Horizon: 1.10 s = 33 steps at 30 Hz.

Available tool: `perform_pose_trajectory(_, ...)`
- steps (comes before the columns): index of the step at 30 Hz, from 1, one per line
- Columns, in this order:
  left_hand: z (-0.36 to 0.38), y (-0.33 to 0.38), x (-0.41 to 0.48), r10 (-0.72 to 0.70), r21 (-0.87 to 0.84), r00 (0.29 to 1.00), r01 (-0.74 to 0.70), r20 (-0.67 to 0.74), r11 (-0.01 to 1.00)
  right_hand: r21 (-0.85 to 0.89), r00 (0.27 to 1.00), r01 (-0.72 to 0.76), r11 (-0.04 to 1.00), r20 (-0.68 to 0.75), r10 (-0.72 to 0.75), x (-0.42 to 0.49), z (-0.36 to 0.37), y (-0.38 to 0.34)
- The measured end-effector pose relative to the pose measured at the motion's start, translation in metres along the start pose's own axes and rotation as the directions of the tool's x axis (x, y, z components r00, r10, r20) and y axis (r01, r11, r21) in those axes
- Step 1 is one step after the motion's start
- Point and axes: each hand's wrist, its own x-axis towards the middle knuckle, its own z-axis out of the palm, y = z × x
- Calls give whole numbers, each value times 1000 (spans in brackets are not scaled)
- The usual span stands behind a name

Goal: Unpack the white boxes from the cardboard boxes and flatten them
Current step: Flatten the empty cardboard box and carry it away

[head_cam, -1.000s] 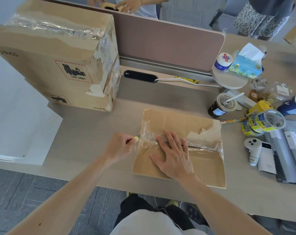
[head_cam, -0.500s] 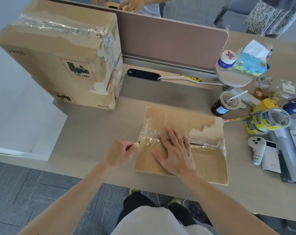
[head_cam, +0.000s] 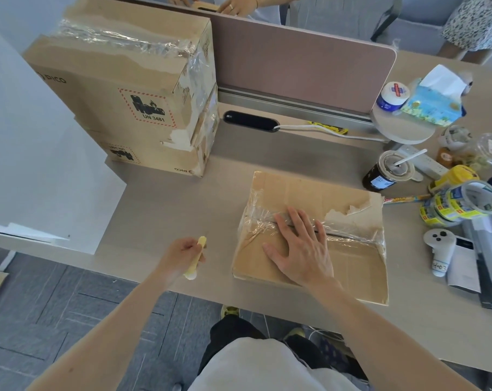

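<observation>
My left hand, gripping the slim yellow plastic cutter, has drawn back from the taped brown cardboard box on the bench. My right hand presses it, fingers flat; I judge the flaps come next.

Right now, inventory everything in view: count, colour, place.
taped cardboard box: 1, brown, desk centre
stacked cardboard boxes: 2, brown, back left
cutter: 1, yellow, in left hand
divider: 1, pinkish, behind the desk
drink cup: 1, dark, right of taped box
tape rolls: stack, count unclear, yellow-blue, far right
controller: 1, white, right edge
tissue pack: 1, blue, back right
desk: 1, beige, under all
left hand: 1, grips cutter, left of taped box
right hand: 1, flat on taped box
</observation>
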Motion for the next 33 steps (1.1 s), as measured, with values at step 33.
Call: perform_pose_trajectory(33,37,130,36,605,326,796,-573,1,752,161,928,-252,954,-238,285,-38,-15,51)
